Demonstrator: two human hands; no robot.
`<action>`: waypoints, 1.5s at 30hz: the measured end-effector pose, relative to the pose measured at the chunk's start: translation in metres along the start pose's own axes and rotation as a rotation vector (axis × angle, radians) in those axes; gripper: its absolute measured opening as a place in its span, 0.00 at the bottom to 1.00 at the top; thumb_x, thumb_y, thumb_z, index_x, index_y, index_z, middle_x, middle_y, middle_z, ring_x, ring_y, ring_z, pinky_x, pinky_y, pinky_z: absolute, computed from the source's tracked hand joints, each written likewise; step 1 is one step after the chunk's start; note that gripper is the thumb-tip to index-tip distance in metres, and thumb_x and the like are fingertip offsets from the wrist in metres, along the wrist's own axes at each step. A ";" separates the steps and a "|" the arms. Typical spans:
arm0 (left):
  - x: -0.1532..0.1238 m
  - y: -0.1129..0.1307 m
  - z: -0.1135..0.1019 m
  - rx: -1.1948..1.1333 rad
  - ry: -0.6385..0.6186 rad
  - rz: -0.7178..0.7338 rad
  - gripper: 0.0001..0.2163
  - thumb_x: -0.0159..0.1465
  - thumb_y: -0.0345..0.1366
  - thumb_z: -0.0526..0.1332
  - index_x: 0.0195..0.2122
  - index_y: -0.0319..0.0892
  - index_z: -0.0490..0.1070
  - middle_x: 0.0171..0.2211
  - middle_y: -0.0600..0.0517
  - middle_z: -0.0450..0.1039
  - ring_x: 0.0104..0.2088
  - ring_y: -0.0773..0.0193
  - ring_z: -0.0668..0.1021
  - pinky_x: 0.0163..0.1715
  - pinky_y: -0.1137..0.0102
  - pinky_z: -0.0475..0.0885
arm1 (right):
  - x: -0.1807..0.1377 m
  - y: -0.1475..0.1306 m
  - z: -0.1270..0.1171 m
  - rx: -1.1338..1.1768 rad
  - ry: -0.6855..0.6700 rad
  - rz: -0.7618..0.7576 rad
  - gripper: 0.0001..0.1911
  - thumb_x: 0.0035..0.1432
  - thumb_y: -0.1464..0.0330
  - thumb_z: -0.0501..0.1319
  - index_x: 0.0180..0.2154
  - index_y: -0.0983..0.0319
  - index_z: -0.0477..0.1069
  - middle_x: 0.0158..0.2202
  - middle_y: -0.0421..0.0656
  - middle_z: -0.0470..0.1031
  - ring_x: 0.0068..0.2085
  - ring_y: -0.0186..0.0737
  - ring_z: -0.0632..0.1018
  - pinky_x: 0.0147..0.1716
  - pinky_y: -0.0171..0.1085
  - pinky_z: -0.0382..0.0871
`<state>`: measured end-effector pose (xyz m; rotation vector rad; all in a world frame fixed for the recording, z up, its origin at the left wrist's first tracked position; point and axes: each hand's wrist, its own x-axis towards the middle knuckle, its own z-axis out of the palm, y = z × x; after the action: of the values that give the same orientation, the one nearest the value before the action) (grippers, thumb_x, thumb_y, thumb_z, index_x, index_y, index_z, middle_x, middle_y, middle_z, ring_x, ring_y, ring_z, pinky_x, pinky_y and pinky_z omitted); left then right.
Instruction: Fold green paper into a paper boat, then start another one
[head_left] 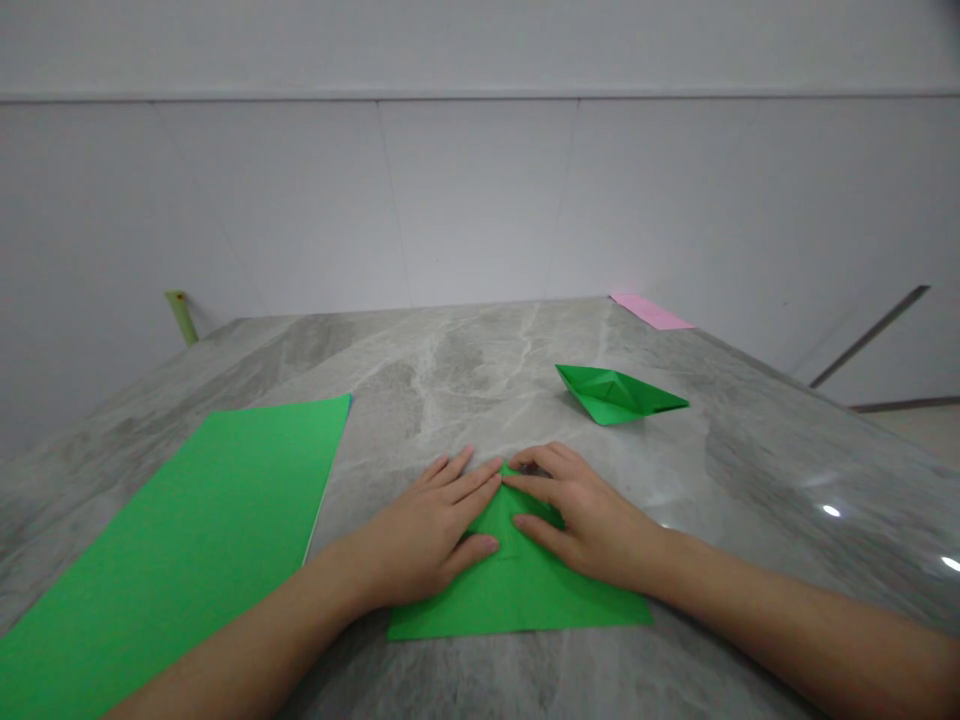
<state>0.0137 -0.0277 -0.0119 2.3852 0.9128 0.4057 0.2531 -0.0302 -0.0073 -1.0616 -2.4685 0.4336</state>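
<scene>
A green sheet of paper [525, 595], folded to a point at the top, lies flat on the table before me. My left hand [442, 525] rests on its left side with the fingers stretched out and the palm down. On the right side, my right hand [574, 505] touches the paper with its fingers apart and slightly bent, the index fingertip at the peak. The fingertips of both hands nearly meet there. Beyond my right hand sits a folded green paper boat [619, 397]. The hands hide both slanted edges of the sheet.
A stack of green paper [247, 500] lies at the left on the grey marbled table [465, 370]. A pink sheet [651, 311] is at the far right corner. White wall panels [480, 200] stand behind the table. A yellow-green strip [181, 317] shows at the far left.
</scene>
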 end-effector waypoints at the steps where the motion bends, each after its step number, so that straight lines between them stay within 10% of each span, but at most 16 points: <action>1: 0.000 0.001 -0.001 0.088 -0.050 -0.012 0.27 0.70 0.44 0.57 0.68 0.46 0.55 0.70 0.49 0.50 0.70 0.49 0.49 0.67 0.52 0.45 | 0.000 0.000 0.001 -0.001 0.000 0.002 0.20 0.60 0.68 0.63 0.53 0.64 0.74 0.50 0.53 0.72 0.52 0.52 0.69 0.55 0.53 0.65; 13: 0.003 0.001 -0.004 0.376 -0.162 -0.004 0.29 0.71 0.48 0.53 0.71 0.52 0.46 0.71 0.46 0.44 0.70 0.45 0.47 0.66 0.46 0.51 | -0.002 -0.008 -0.005 0.081 -0.082 -0.066 0.07 0.59 0.70 0.66 0.40 0.58 0.81 0.43 0.48 0.72 0.49 0.48 0.71 0.50 0.49 0.64; 23: 0.005 0.001 -0.007 0.217 -0.122 0.281 0.12 0.72 0.34 0.54 0.52 0.47 0.74 0.60 0.48 0.70 0.64 0.51 0.67 0.65 0.42 0.51 | -0.004 -0.011 -0.004 0.070 -0.155 -0.250 0.08 0.61 0.72 0.61 0.30 0.62 0.77 0.27 0.40 0.73 0.36 0.37 0.74 0.44 0.43 0.61; 36: 0.006 0.019 -0.008 0.382 -0.280 0.046 0.26 0.72 0.38 0.49 0.70 0.42 0.46 0.72 0.48 0.41 0.71 0.54 0.46 0.68 0.48 0.45 | 0.004 -0.009 -0.006 0.039 -0.133 -0.246 0.10 0.58 0.73 0.61 0.25 0.62 0.75 0.24 0.38 0.75 0.34 0.36 0.74 0.39 0.40 0.56; 45: 0.009 0.005 -0.008 0.317 -0.014 0.104 0.17 0.68 0.38 0.60 0.56 0.40 0.72 0.59 0.42 0.69 0.63 0.46 0.65 0.62 0.49 0.61 | 0.004 -0.007 -0.004 -0.008 -0.116 -0.215 0.08 0.54 0.75 0.61 0.23 0.62 0.72 0.22 0.37 0.73 0.32 0.35 0.73 0.40 0.40 0.56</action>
<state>0.0194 -0.0212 -0.0019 2.7285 0.9056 0.3014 0.2486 -0.0313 0.0005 -0.7820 -2.6534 0.4280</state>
